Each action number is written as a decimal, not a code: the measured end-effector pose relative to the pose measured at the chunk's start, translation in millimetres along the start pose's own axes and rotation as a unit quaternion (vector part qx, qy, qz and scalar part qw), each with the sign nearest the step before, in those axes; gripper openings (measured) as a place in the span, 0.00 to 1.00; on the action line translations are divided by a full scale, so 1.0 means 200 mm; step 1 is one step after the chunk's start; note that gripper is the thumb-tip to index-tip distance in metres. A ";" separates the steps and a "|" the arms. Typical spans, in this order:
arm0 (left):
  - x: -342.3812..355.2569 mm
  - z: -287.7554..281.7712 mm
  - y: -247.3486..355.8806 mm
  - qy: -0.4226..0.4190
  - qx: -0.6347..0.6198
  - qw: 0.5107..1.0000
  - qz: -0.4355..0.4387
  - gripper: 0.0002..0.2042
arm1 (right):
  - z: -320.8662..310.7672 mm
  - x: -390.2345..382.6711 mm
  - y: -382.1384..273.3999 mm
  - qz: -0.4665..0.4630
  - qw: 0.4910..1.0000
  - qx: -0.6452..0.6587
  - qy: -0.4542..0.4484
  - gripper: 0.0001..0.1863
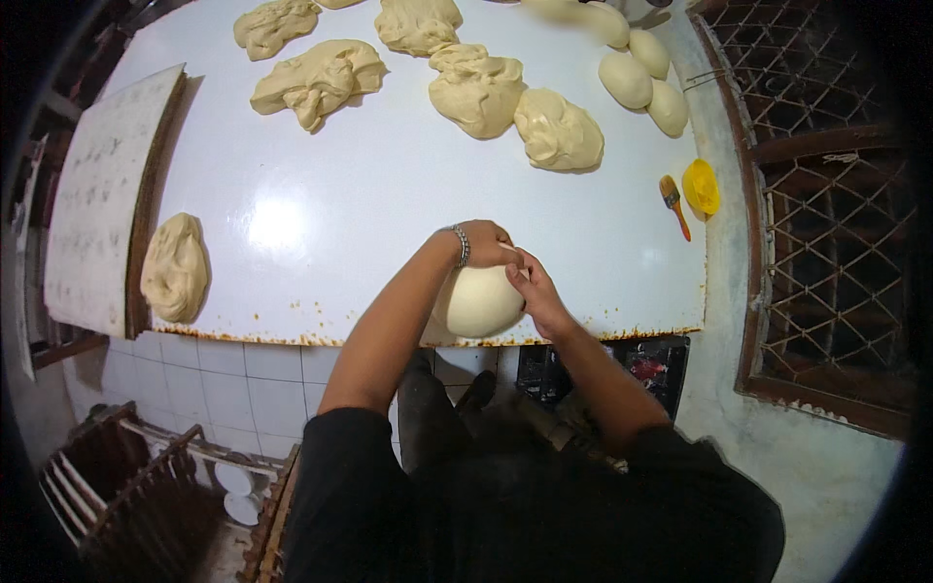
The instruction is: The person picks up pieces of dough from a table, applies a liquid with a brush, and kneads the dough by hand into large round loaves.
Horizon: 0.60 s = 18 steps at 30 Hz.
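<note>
Head view: left hand (483,243) and right hand (537,296) — each grip cupping the smooth dough ball (481,303) — at the white table (321,223) edge.

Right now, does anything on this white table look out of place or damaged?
The near edge of the white table shows rusty brown spots. One dough lump lies alone at the left, far from the other pieces. Both the left hand and the right hand cup a smooth dough ball at that edge. Nothing is spilled.

The left hand (483,243) and right hand (535,291) hide the dough ball's (481,303) upper side.
</note>
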<state>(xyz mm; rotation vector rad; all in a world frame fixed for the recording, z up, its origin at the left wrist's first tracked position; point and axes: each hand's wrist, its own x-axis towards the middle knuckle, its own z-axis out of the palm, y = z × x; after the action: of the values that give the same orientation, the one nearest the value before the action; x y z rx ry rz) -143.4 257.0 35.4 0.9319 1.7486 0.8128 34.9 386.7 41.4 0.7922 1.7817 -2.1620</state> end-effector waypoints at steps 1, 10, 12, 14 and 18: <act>-0.05 -0.03 -0.02 0.009 -0.004 1.000 -0.029 0.34 | 0.03 0.03 -0.08 0.040 0.999 -0.005 -0.033 0.44; -0.85 0.63 -0.56 0.602 -0.544 0.573 -0.112 0.22 | 0.39 0.29 -0.26 0.158 0.952 -0.162 -0.208 0.47; -1.01 0.91 -0.49 0.602 -0.622 0.477 -0.153 0.23 | 0.46 0.39 -0.27 0.149 0.928 -0.170 -0.297 0.47; -0.95 0.92 -0.11 0.597 -0.663 0.410 -0.189 0.34 | 0.41 0.46 -0.21 0.217 0.911 -0.067 -0.344 0.35; -0.75 0.78 0.26 0.523 -0.731 0.426 0.101 0.43 | 0.29 0.44 -0.27 0.146 0.905 -0.095 -0.388 0.42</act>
<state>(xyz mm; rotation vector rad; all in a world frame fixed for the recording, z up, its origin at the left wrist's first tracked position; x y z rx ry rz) 52.7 170.1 93.1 -0.8696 0.8215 2.7409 -78.9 358.4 46.2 0.0903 1.3118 -1.7081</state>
